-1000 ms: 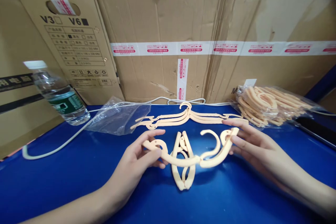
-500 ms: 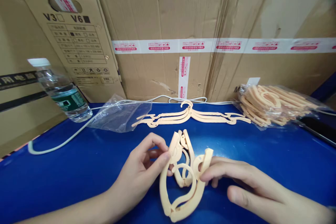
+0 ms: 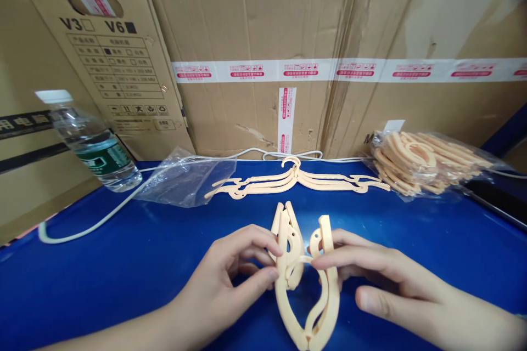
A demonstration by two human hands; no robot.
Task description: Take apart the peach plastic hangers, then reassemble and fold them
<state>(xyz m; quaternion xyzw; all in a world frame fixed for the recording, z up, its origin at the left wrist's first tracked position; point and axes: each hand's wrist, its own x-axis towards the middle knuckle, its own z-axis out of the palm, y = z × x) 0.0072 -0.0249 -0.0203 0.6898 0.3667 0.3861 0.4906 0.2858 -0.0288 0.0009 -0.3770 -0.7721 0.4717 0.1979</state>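
Note:
A cream plastic folding hanger (image 3: 332,304), its two arms folded upward into a V, stands between my hands near the front of the table. My left hand (image 3: 242,269) pinches its left arm between thumb and fingers. On the other arm, my right hand (image 3: 379,274) has its fingers closed around the upper part, while its thumb stays apart. Just behind it is another folded hanger (image 3: 295,225), partly hidden by the front one. Farther back, several unfolded cream hangers (image 3: 265,190) lie stacked with their hooks toward the boxes.
A clear plastic bag of folded hangers (image 3: 415,159) lies at the back right, beside a dark flat object (image 3: 498,205). On the left are a water bottle (image 3: 102,156), a crumpled clear bag (image 3: 181,181) and a white cable (image 3: 99,230). Cardboard boxes (image 3: 247,115) line the back.
The front hanger has shifted right and turned more upright, its two arms closer together. My left hand has moved right with it; my right hand has barely moved.

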